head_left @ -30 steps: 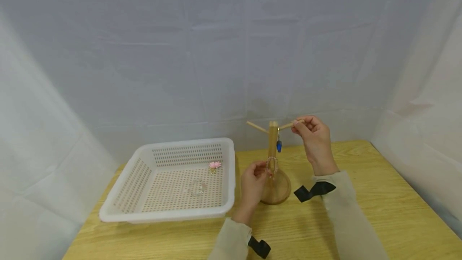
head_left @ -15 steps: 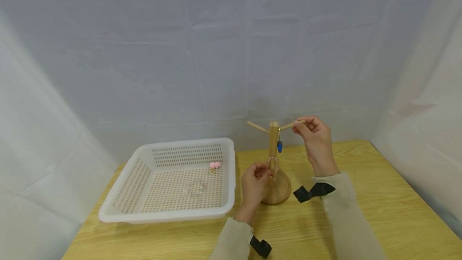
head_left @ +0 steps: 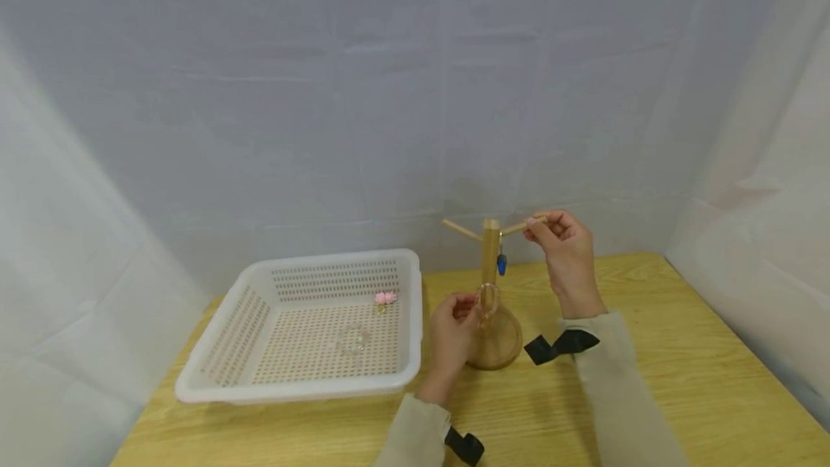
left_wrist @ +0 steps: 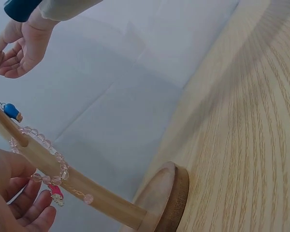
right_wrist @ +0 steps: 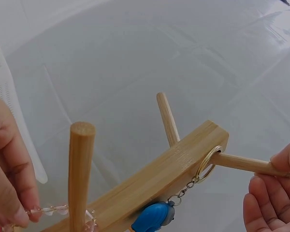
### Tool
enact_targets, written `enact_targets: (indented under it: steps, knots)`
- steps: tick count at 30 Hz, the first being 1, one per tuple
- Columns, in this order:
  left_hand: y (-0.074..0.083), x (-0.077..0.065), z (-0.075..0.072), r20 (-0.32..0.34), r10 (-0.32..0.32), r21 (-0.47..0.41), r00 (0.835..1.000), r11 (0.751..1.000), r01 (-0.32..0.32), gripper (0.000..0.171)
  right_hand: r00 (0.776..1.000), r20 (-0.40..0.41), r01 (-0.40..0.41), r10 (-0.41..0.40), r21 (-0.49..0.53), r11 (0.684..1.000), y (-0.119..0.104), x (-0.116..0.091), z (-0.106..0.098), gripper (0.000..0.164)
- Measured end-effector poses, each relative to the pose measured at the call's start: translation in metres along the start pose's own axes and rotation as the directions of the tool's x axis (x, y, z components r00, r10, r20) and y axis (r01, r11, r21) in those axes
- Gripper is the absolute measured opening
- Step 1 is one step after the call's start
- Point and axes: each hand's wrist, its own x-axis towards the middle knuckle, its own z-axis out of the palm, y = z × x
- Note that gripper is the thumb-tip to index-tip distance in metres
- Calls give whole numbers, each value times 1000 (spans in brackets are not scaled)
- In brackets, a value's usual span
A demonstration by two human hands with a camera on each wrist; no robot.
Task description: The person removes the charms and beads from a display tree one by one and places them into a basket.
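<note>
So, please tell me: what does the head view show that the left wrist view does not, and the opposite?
Only the head view shows the basket, with a pink charm and a clear bracelet inside.

Only the left wrist view clearly shows the small red charm dangling from the pink bracelet; from the head I cannot make it out.

Both show the table, the stand with a blue charm hanging on it, the left hand holding the pink bracelet, and the right hand pinching a peg.
</note>
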Motion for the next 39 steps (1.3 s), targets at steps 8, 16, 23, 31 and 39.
enact_targets:
  steps: [8, 16, 23, 31, 39]
  knots:
    - [2, 0, -1, -5, -18, -40, 1000, 999, 17, 7, 1000, 4, 12, -12, 20, 1000, 0, 0, 0, 14]
    - [7, -3, -1, -5, -21, -65, 1000, 998, 21, 8, 1000, 11, 7, -7, 26, 1000, 1, 0, -2, 14]
    - [17, -5, -4, -15, -2, -86, 1000, 996, 0, 11, 1000, 18, 11, -12, 19, 1000, 1, 0, -2, 10]
    - [20, -6, -7, 13, -1, -138, 1000, 990, 3, 12, 1000, 8, 12, -13, 29, 1000, 3, 1, -2, 7]
    - [24, -6, -8, 8, -10, -115, 1000, 993, 10, 11, 1000, 12, 22, -22, 43, 999, 3, 1, -1, 13]
